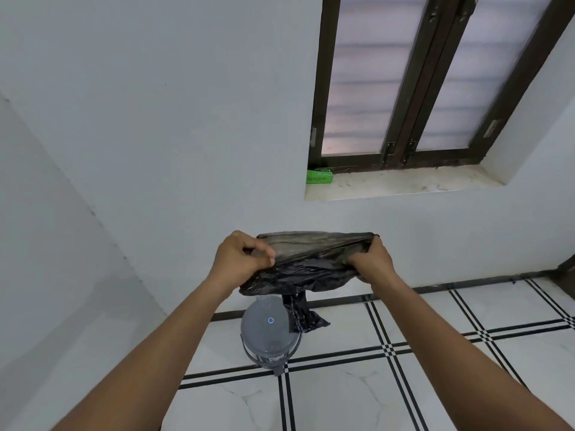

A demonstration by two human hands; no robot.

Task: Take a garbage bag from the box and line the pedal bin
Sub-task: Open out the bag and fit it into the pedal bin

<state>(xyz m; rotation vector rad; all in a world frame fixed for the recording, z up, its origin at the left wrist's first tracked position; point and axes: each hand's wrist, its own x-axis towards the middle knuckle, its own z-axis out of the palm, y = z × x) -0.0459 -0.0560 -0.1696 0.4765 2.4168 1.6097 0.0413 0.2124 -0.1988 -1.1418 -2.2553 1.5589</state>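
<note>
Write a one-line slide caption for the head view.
Both hands, left hand and right hand, stretch a black garbage bag above the closed grey pedal bin; green box on the windowsill.

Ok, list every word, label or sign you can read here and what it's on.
Green box on the window sill: white print, too small and blurred to read.
Pedal bin lid: round blue sticker, too small to read.
Pedal bin front: pale marking, blurred, unreadable.
No other text shows.
</note>
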